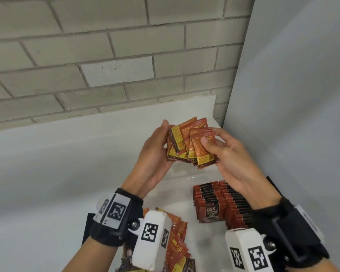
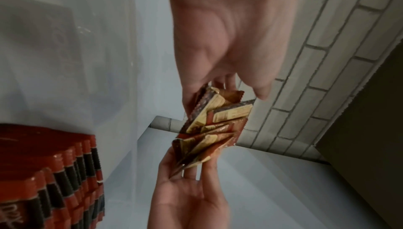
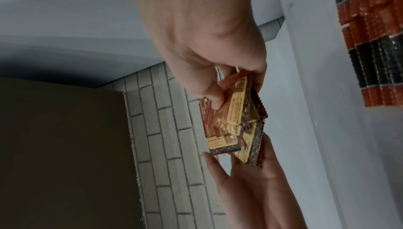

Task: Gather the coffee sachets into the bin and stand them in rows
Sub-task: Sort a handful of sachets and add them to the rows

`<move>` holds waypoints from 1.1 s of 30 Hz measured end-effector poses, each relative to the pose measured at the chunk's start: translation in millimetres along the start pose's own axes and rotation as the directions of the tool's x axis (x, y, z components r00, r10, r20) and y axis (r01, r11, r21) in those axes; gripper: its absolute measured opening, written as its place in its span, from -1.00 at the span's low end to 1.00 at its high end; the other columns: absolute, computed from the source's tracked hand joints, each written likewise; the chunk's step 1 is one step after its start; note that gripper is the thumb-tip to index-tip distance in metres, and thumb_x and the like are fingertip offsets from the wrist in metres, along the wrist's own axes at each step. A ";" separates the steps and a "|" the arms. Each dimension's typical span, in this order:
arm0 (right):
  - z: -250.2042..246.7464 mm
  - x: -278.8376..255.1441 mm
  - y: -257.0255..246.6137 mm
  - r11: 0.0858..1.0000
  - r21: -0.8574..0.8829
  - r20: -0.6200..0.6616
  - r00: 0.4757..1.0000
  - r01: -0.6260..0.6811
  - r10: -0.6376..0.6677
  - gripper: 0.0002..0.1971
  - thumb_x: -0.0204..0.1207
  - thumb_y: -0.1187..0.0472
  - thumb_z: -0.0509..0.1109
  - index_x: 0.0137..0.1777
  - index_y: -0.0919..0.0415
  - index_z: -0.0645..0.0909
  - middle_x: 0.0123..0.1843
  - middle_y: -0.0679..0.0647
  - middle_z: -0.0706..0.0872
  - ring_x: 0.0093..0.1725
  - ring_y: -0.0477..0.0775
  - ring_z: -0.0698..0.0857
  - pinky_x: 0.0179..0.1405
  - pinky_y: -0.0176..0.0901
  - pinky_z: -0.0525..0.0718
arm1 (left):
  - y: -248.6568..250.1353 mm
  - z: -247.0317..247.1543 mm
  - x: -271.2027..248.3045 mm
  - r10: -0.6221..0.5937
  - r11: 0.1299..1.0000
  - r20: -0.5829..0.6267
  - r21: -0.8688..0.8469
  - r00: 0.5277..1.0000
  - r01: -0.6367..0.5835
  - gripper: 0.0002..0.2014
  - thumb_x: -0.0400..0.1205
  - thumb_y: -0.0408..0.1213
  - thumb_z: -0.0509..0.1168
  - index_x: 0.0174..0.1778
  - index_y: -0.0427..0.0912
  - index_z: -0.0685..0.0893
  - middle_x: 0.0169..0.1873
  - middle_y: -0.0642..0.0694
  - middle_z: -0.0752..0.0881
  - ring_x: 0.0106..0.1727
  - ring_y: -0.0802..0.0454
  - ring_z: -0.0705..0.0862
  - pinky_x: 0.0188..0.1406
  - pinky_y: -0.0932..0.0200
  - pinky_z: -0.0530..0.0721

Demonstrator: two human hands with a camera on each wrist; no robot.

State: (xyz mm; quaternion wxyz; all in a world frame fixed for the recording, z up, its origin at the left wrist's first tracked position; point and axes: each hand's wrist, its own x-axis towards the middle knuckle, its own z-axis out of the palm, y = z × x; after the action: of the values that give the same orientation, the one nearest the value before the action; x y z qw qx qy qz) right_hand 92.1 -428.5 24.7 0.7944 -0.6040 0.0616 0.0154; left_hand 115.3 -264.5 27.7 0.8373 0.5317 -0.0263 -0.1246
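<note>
Evidently squaring them for the rows [image 1: 222, 203] standing in the clear bin [image 1: 192, 176] below, the left hand [image 1: 155, 152] cradled a fanned bunch of coffee sachets [image 1: 190, 145] while the right hand [image 1: 230, 152] pinched its front sachets.

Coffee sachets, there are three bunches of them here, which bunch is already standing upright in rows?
The rows of sachets under the right hand. The fanned bunch is held by both hands, and the loose pile lies jumbled near the left wrist.

Grey brick wall [image 1: 106, 55] at back, white tabletop [image 1: 47, 163] w/ grey panel [image 1: 302, 85] on right.
</note>
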 end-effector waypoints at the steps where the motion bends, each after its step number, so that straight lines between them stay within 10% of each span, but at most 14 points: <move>1: 0.3 -0.1 0.0 1.000 0.008 0.007 1.000 -0.004 0.004 -0.72 0.57 0.27 0.40 0.27 0.16 0.60 0.07 0.09 0.84 0.10 0.06 0.79 0.12 -0.13 0.68 | 0.1 -0.1 -0.2 -0.018 1.000 0.014 -0.010 1.000 0.018 -0.62 0.73 -0.04 0.12 0.20 -0.31 0.59 0.15 -0.29 0.72 0.15 -0.22 0.73 0.10 -0.11 0.73; 8: 3.4 -1.1 -0.4 0.994 0.113 0.037 0.999 -0.013 0.008 -0.71 0.58 0.22 0.38 0.28 0.21 0.57 0.01 0.12 0.84 0.02 0.03 0.81 0.05 -0.14 0.71 | -6.6 1.3 -1.3 -0.085 0.984 0.165 -0.139 0.983 0.108 -0.43 0.46 -0.52 0.27 0.44 -0.49 0.42 0.32 -0.43 0.60 0.34 -0.32 0.60 0.37 -0.17 0.58; 13: 7.5 -2.9 3.0 0.996 0.086 0.113 0.994 -0.021 0.011 -0.67 0.52 0.18 0.40 0.26 0.22 0.59 0.13 0.24 0.77 0.07 0.05 0.77 0.09 -0.16 0.70 | -6.9 3.4 -6.0 -0.075 0.956 0.310 -0.247 0.948 0.157 -0.49 0.41 -0.44 0.44 0.30 -0.45 0.61 0.22 -0.40 0.66 0.22 -0.24 0.66 0.36 -0.14 0.56; 21: 17.0 -9.3 10.4 0.902 -0.420 0.067 0.994 0.104 -0.083 -0.36 0.24 -0.31 0.37 0.32 -0.14 0.39 0.30 0.02 0.49 0.31 -0.08 0.54 0.13 -0.31 0.60 | -2.9 9.6 -12.8 -0.182 0.969 0.223 -0.127 0.958 0.214 -0.61 0.40 -0.51 0.31 0.16 -0.53 0.64 0.10 -0.37 0.72 0.12 -0.21 0.73 0.22 -0.04 0.68; 26: 19.3 -8.3 10.7 0.766 -0.584 0.018 0.948 0.268 -0.318 -0.43 0.43 -0.05 0.53 0.33 -0.12 0.30 0.31 -0.06 0.36 0.37 -0.10 0.36 0.20 -0.51 0.46 | 2.0 4.6 -10.5 -0.328 0.933 0.221 -0.075 0.919 0.351 -0.60 0.30 -0.45 0.29 0.07 -0.49 0.62 -0.07 -0.40 0.73 -0.11 -0.18 0.77 -0.14 0.06 0.78; 31: 17.2 -13.2 11.1 0.791 -0.433 0.384 0.882 0.433 -0.272 -0.17 0.33 -0.24 0.48 0.56 -0.29 0.14 0.53 -0.14 0.31 0.56 -0.21 0.28 0.40 -0.42 0.43 | 0.9 5.7 -9.1 -0.361 0.929 0.228 -0.002 0.904 0.371 -0.79 0.52 -0.46 0.19 -0.43 -0.35 0.63 -0.48 -0.21 0.67 -0.46 0.00 0.69 -0.47 0.21 0.69; 33: 19.4 -16.6 13.4 0.763 -0.468 0.523 0.836 0.446 -0.168 0.06 0.18 -0.20 0.64 0.56 -0.51 0.01 0.59 -0.14 0.19 0.63 -0.14 0.21 0.54 -0.05 0.41 | 1.1 7.8 -11.2 -0.401 0.915 0.242 0.057 0.884 0.400 -0.85 0.45 -0.47 0.23 -0.42 -0.32 0.62 -0.47 -0.18 0.65 -0.42 0.03 0.68 -0.45 0.24 0.67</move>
State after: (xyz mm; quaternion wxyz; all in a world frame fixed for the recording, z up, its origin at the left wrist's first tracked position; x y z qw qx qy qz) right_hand 75.8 -405.3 18.9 0.5581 -0.7949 -0.2347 0.0386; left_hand 103.2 -268.3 33.0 0.7822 0.5079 -0.0210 -0.3601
